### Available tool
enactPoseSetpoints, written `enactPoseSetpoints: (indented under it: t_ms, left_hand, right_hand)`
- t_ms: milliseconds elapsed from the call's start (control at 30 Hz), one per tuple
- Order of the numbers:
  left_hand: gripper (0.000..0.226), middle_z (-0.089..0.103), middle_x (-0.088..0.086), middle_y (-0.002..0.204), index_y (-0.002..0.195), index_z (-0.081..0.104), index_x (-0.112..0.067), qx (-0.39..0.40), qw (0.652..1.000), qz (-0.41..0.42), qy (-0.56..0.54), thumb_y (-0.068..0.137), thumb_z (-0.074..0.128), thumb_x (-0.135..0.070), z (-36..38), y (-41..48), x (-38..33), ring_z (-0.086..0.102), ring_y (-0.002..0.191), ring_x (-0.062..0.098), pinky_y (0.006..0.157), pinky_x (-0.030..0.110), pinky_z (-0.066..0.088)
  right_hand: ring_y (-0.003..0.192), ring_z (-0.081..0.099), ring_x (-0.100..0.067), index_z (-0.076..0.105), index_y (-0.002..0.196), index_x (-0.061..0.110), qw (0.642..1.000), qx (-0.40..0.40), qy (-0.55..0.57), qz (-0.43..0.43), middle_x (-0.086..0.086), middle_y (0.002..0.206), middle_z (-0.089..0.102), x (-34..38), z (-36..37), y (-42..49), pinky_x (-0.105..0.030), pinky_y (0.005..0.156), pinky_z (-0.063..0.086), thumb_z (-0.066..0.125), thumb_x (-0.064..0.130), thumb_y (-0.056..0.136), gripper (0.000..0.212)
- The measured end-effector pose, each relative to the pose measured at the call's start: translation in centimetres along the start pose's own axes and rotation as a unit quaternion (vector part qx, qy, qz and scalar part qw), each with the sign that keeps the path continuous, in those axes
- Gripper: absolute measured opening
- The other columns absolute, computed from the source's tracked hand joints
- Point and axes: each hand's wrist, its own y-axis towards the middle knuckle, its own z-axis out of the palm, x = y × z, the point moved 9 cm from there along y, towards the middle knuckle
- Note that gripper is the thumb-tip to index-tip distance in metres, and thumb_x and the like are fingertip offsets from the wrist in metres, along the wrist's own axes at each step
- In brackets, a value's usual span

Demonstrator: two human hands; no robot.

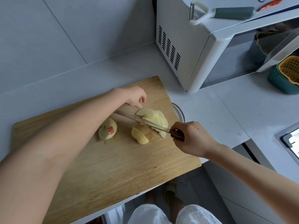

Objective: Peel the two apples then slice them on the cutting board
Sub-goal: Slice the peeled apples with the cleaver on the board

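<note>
mid-frame on the cutting board [113, 167], the right hand [192, 138] is wrapped round the knife [129, 117] handle, with the blade lying across the fanned apple slices [155, 116]. the left hand [135, 97] hovers just upper left of them, fingers loosely curled, gripping nothing. the peeled flesh looks wet and slippery and the slices thin and breakable, so the wedge [140, 136] is best pinned flat side down.

Nothing legible anywhere — the microwave [191, 50] looks unmarked, though perhaps blurred.
</note>
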Motion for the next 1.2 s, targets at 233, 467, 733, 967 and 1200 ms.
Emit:
enactPoseSetpoints:
  t_ms: [233,467,733,967,1200]
  left_hand:
    - [0.02,0.062,-0.015,0.092,0.093,0.068,-0.03,0.005,0.992,0.074,-0.106,0.078,0.072,-0.043,-0.2,-3.5,-3.6,0.058,0.085,0.005,0.071,0.024,0.05]
    - [0.039,0.059,-0.006,0.105,0.125,0.055,-0.024,0.034,0.993,0.042,-0.105,0.089,0.062,-0.037,3.2,-2.1,-3.5,0.057,0.089,0.015,0.074,0.026,0.043]
    - [0.029,0.063,0.001,0.114,0.117,0.062,-0.016,-0.029,0.998,0.008,-0.049,0.091,0.06,-0.028,2.4,-0.8,-1.3,0.052,0.088,0.011,0.073,0.024,0.041]
    - [0.02,0.069,0.003,0.103,0.102,0.07,-0.011,-0.262,0.947,-0.037,-0.18,0.09,0.062,-0.025,-7.1,-7.7,3.1,0.059,0.09,0.012,0.081,0.023,0.042]
    - [0.013,0.059,0.005,0.071,0.073,0.066,-0.005,-0.556,0.821,-0.044,-0.118,0.083,0.063,-0.012,-6.3,-18.7,2.1,0.052,0.068,0.017,0.062,0.028,0.041]
  right_hand:
    - [0.045,0.051,-0.02,0.065,0.081,0.01,0.991,-0.025,-0.091,-0.094,0.001,0.056,0.058,2.3,-0.7,0.1,-0.023,0.043,0.039,0.061,0.001,0.067,0.017]
    - [0.044,0.05,-0.019,0.064,0.077,0.009,0.988,-0.021,-0.109,-0.107,0.002,0.056,0.058,2.5,-0.4,0.2,-0.024,0.041,0.038,0.062,0.001,0.067,0.013]
    - [0.049,0.053,-0.021,0.068,0.085,0.013,0.993,-0.003,-0.098,-0.066,0.0,0.059,0.062,0.9,-2.1,0.2,-0.02,0.046,0.034,0.062,0.006,0.065,0.022]
    - [0.045,0.04,-0.01,0.058,0.071,0.017,0.998,0.007,0.023,0.051,0.007,0.049,0.044,-1.9,-3.4,-0.4,-0.028,0.052,0.036,0.062,0.011,0.075,0.009]
    - [0.041,0.034,-0.022,0.026,0.052,0.018,0.993,-0.073,0.032,0.085,0.002,0.045,0.03,0.4,-1.8,-0.7,-0.03,0.044,0.029,0.053,0.017,0.088,0.045]
